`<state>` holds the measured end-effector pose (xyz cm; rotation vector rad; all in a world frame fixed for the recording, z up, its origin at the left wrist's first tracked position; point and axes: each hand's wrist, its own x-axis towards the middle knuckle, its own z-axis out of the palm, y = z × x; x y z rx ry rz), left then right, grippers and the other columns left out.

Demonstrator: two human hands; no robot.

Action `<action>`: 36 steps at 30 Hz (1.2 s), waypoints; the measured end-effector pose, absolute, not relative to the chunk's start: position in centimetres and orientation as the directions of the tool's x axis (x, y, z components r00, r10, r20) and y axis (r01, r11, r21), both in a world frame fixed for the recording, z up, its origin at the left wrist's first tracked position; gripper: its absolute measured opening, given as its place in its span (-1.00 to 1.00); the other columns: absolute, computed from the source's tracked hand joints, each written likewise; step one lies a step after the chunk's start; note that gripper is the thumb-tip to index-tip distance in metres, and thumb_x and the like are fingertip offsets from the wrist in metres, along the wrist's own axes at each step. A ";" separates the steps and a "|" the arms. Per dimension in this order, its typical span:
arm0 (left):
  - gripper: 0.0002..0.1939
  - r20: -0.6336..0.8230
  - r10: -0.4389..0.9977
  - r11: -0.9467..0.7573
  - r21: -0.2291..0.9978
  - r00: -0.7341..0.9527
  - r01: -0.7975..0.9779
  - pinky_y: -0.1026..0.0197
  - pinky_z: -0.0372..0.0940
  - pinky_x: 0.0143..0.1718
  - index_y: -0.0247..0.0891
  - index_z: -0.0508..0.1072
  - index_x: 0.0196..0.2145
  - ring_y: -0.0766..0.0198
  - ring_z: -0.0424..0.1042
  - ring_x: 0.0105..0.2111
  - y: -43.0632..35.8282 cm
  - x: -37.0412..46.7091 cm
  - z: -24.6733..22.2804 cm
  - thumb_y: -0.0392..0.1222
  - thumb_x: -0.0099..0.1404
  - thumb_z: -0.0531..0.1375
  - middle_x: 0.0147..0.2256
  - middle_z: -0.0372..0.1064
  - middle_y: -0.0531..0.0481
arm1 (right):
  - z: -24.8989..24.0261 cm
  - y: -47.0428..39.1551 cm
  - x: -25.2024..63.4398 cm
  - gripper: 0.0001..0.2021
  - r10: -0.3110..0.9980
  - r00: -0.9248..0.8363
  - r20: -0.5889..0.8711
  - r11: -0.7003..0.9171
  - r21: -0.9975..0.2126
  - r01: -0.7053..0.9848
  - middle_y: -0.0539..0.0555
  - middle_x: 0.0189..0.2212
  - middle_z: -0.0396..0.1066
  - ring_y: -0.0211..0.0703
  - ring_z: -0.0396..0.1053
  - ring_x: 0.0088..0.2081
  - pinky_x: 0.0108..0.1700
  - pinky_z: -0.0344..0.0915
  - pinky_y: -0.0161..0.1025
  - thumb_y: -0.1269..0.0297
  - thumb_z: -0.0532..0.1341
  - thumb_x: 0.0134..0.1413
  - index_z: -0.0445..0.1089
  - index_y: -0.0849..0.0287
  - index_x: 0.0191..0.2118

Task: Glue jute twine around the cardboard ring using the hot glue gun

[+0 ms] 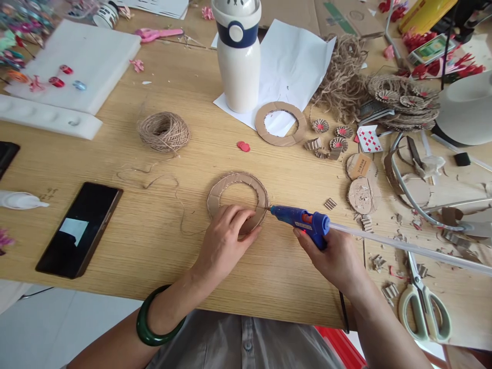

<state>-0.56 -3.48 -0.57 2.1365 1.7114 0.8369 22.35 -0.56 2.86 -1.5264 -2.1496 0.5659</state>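
Observation:
My right hand (338, 256) is closed round the grip of a blue glue gun (298, 218), with a long clear glue stick (407, 245) poking out of its back. The nozzle points left and meets or nearly meets the outer edge of a cardboard ring (217, 192) on the table. My left hand (228, 233) holds the near side of that ring, fingers over it and thumb at its right. Twine runs along the ring's rim, and a loose strand (177, 195) leads back to a ball of jute twine (164, 132). The fingertips partly hide the ring's lower part.
Behind the ring stand a white bottle (239, 66) and a second cardboard ring (262, 122). A phone (79, 230) lies at left. To the right are scissors (421, 302), cardboard scraps (378, 262), cardboard discs (360, 196) and a playing card (369, 139). Heaped twine (342, 66) lies farther back.

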 end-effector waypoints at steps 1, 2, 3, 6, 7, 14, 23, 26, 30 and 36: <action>-0.75 0.263 0.956 -0.259 0.551 0.130 0.794 0.04 0.42 -0.12 -0.24 0.38 -0.11 0.09 0.45 -0.17 -3.5 -0.6 -0.6 -0.29 0.30 0.34 -0.21 0.45 -0.04 | 2.9 -0.6 22.3 -0.61 0.950 -0.292 0.113 0.303 -0.563 0.769 -0.08 -0.77 0.10 -0.24 0.13 -0.69 -0.60 0.01 -0.26 0.10 0.17 0.26 0.28 0.09 -0.59; -0.74 0.263 0.957 -0.257 0.552 0.127 0.793 0.04 0.42 -0.12 -0.23 0.38 -0.11 0.09 0.45 -0.17 -3.5 -0.6 -0.6 -0.29 0.30 0.34 -0.21 0.45 -0.04 | 2.9 -0.5 22.3 -0.60 0.951 -0.288 0.111 0.299 -0.565 0.769 -0.07 -0.77 0.11 -0.23 0.14 -0.68 -0.60 0.02 -0.26 0.10 0.17 0.26 0.26 0.08 -0.60; -0.74 0.262 0.957 -0.255 0.553 0.124 0.793 0.05 0.42 -0.12 -0.23 0.38 -0.10 0.09 0.45 -0.17 -3.5 -0.6 -0.6 -0.29 0.30 0.34 -0.20 0.45 -0.03 | 3.0 -0.5 22.3 -0.59 0.953 -0.284 0.109 0.294 -0.568 0.769 -0.06 -0.77 0.12 -0.22 0.17 -0.67 -0.60 0.03 -0.26 0.09 0.17 0.25 0.24 0.07 -0.61; -0.73 0.260 0.958 -0.252 0.554 0.123 0.794 0.05 0.42 -0.11 -0.22 0.38 -0.09 0.10 0.45 -0.16 -3.5 -0.6 -0.6 -0.30 0.30 0.34 -0.20 0.45 -0.03 | 2.9 -0.4 22.3 -0.57 0.956 -0.272 0.108 0.283 -0.576 0.767 -0.05 -0.76 0.14 -0.21 0.21 -0.65 -0.58 0.05 -0.26 0.11 0.17 0.25 0.17 0.06 -0.64; -0.73 0.258 0.958 -0.251 0.553 0.123 0.794 0.05 0.42 -0.11 -0.22 0.38 -0.09 0.10 0.45 -0.16 -3.5 -0.6 -0.6 -0.30 0.30 0.34 -0.19 0.45 -0.03 | 2.9 -0.4 22.3 -0.56 0.957 -0.269 0.110 0.282 -0.577 0.767 -0.05 -0.77 0.13 -0.22 0.19 -0.66 -0.59 0.04 -0.26 0.11 0.17 0.24 0.15 0.06 -0.65; -0.75 0.265 0.955 -0.259 0.546 0.129 0.797 0.05 0.42 -0.12 -0.22 0.38 -0.10 0.10 0.45 -0.17 -3.5 -0.6 -0.6 -0.29 0.31 0.33 -0.20 0.45 -0.04 | 3.0 -0.3 22.3 -0.57 0.957 -0.262 0.125 0.285 -0.579 0.764 -0.08 -0.77 0.09 -0.25 0.13 -0.68 -0.60 0.01 -0.27 0.11 0.18 0.23 0.14 0.05 -0.64; -0.76 0.262 0.957 -0.254 0.541 0.127 0.802 0.05 0.43 -0.12 -0.23 0.39 -0.11 0.10 0.45 -0.17 -3.5 -0.6 -0.6 -0.28 0.31 0.33 -0.21 0.45 -0.04 | 3.1 -0.4 22.2 -0.57 0.953 -0.277 0.125 0.298 -0.571 0.765 -0.08 -0.76 0.09 -0.26 0.12 -0.67 -0.58 0.04 -0.27 0.11 0.17 0.23 0.15 0.06 -0.64; -0.77 0.256 0.958 -0.252 0.541 0.129 0.802 0.05 0.43 -0.12 -0.22 0.38 -0.10 0.10 0.45 -0.17 -3.5 -0.6 -0.6 -0.28 0.32 0.32 -0.20 0.45 -0.04 | 3.1 -0.5 22.3 -0.58 0.956 -0.270 0.115 0.286 -0.571 0.769 -0.09 -0.76 0.08 -0.27 0.08 -0.68 -0.59 0.00 -0.26 0.11 0.18 0.23 0.17 0.07 -0.63; -0.76 0.250 0.960 -0.247 0.549 0.125 0.799 0.05 0.43 -0.11 -0.21 0.38 -0.10 0.10 0.46 -0.15 -3.5 -0.6 -0.5 -0.28 0.32 0.32 -0.20 0.46 -0.04 | 3.3 -0.4 22.4 -0.57 0.964 -0.256 0.068 0.244 -0.604 0.759 -0.09 -0.77 0.06 -0.28 0.08 -0.68 -0.60 -0.01 -0.27 0.10 0.19 0.23 0.15 0.07 -0.64; -0.76 0.250 0.960 -0.249 0.544 0.128 0.801 0.03 0.43 -0.10 -0.23 0.39 -0.10 0.09 0.46 -0.15 -3.5 -0.6 -0.5 -0.28 0.31 0.33 -0.19 0.46 -0.05 | 3.7 -0.4 22.7 -0.54 0.959 -0.277 0.052 0.249 -0.620 0.744 -0.12 -0.77 -0.01 -0.33 -0.02 -0.69 -0.64 -0.11 -0.29 0.06 0.18 0.24 0.11 0.07 -0.64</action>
